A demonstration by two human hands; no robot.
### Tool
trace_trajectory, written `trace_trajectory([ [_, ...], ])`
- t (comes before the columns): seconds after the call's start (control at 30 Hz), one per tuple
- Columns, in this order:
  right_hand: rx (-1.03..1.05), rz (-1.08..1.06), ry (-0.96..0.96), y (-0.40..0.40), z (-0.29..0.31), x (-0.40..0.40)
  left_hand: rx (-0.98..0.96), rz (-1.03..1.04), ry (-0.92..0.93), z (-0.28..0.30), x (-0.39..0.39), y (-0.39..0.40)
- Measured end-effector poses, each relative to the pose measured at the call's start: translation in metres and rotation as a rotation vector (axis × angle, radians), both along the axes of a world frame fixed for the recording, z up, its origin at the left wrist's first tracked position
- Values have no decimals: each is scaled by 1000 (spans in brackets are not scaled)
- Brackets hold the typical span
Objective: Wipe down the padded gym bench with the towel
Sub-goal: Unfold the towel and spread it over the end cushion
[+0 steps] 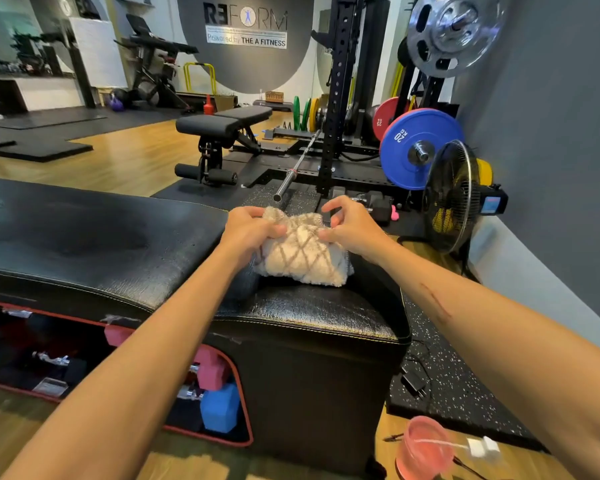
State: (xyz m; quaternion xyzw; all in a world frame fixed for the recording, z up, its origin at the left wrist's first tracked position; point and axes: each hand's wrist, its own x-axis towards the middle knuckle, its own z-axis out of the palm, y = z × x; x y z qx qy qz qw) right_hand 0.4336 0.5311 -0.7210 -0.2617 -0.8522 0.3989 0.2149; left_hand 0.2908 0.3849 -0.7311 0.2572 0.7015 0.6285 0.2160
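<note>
A cream towel (300, 252) with a brown diamond pattern lies bunched on the right end of the black padded gym bench (101, 244). My left hand (252, 228) grips the towel's upper left edge. My right hand (352, 226) pinches its upper right edge between thumb and fingers. The towel's lower part rests on the padding near the bench's right corner. The bench top stretches away to the left, glossy and creased.
Under the bench a red-edged opening holds pink and blue dumbbells (219, 407). A floor fan (452, 195) and blue weight plate (418, 148) stand right. A barbell (297, 168), rack and second bench (222, 124) lie beyond. A pink container (425, 448) sits on the floor.
</note>
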Motion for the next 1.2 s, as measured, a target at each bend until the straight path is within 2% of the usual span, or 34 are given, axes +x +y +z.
trace_trajectory([
  [0.07, -116, 34, 66, -4, 7, 13, 161, -231, -90, 5, 3, -17],
  [0.13, -153, 130, 69, -11, 15, 33, 230, -400, -28, 6, 7, -38],
  [0.2, -96, 285, 59, -23, 19, 56, 237, -531, 60, 3, 10, -60],
  [0.27, -39, 402, 27, -37, 18, 77, 163, -690, 113, -2, 12, -81],
  [0.37, 120, 524, -142, -61, 10, 98, -62, -915, 183, -5, 13, -100],
  [0.47, 374, 565, -238, -76, -5, 100, -229, -966, 158, 0, 10, -99],
  [0.53, 419, 615, -358, -80, -8, 97, -368, -915, 193, 9, 11, -90],
  [0.6, 342, 673, -479, -77, 0, 95, -507, -786, 322, 16, 19, -76],
  [0.67, 137, 626, -362, -68, 8, 90, -626, -571, 561, 18, 35, -59],
  [0.73, -8, 305, -79, -49, 8, 82, -615, -329, 744, 15, 60, -41],
  [0.77, 15, 80, -11, -37, 5, 76, -614, -245, 760, 12, 74, -33],
  [0.83, 185, -247, -186, -19, -4, 66, -729, -196, 787, 7, 98, -17],
  [0.9, 224, -260, -410, -12, -12, 59, -892, -192, 876, 4, 117, -2],
  [0.97, 158, -229, -396, -12, -13, 55, -995, -150, 987, 3, 127, 9],
  [1.07, 21, -255, -247, -14, -12, 51, -971, -74, 1071, 2, 126, 18],
  [1.2, -35, -322, -191, -15, -9, 46, -776, -4, 1120, 1, 123, 13],
])
